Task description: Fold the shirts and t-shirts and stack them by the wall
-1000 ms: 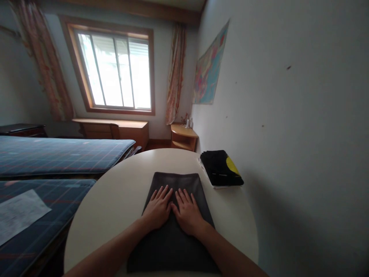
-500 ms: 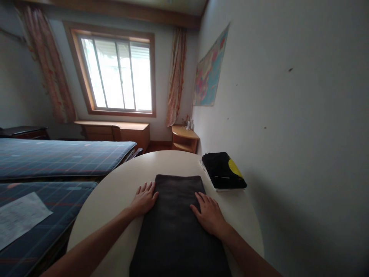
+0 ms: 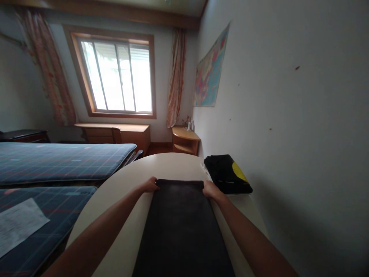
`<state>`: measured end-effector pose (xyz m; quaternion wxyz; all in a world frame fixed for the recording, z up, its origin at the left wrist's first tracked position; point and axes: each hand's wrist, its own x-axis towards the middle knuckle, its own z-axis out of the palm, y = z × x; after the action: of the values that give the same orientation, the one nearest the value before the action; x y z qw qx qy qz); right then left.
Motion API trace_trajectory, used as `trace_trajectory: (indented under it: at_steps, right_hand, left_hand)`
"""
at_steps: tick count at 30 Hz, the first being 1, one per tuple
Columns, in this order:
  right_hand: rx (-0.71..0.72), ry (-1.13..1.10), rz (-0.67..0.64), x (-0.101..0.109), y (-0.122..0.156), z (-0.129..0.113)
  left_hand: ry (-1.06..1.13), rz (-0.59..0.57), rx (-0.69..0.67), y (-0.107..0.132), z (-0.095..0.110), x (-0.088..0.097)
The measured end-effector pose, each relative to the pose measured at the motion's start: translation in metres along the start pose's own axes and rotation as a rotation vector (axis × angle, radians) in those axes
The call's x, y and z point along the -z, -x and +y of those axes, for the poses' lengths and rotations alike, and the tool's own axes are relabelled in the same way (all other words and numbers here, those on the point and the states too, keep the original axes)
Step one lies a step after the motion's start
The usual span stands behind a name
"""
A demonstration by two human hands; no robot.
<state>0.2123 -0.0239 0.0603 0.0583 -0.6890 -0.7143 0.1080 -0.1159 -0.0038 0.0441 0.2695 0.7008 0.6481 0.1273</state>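
A dark grey folded cloth (image 3: 180, 223) lies lengthwise on a round cream table (image 3: 123, 207). My left hand (image 3: 150, 185) is closed on the cloth's far left corner. My right hand (image 3: 210, 189) is closed on its far right corner. Both arms reach across the cloth's long sides to its far edge. The fingertips are tucked under the cloth edge and mostly hidden.
A folded black garment with a yellow patch (image 3: 229, 175) lies on the table by the white wall at right. Two beds with blue plaid mattresses (image 3: 57, 157) stand at left, one bearing a paper sheet (image 3: 20, 225). A window, wooden desk and corner shelf are beyond.
My hands slid apart from the middle of the cloth to its sides, then forward to the far corners, where they have closed on the edge.
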Motion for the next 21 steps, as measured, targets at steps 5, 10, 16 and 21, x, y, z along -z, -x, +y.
trace_trajectory:
  at_steps: [5,10,16,21]
  right_hand:
    - [-0.067,-0.038,-0.014,0.009,0.000,-0.008]
    - [-0.083,-0.191,0.076,0.028,0.000,-0.015]
    - [-0.027,-0.493,0.091,0.054,0.004,-0.018]
    - [0.104,-0.855,0.004,0.072,0.032,-0.013]
  left_hand:
    - [0.082,-0.019,0.058,-0.006,0.008,0.003]
    - [0.265,0.090,0.071,-0.004,0.022,0.018]
    - [0.577,0.162,0.006,0.024,0.048,0.045]
    - [0.753,0.100,-0.062,0.061,0.054,0.060]
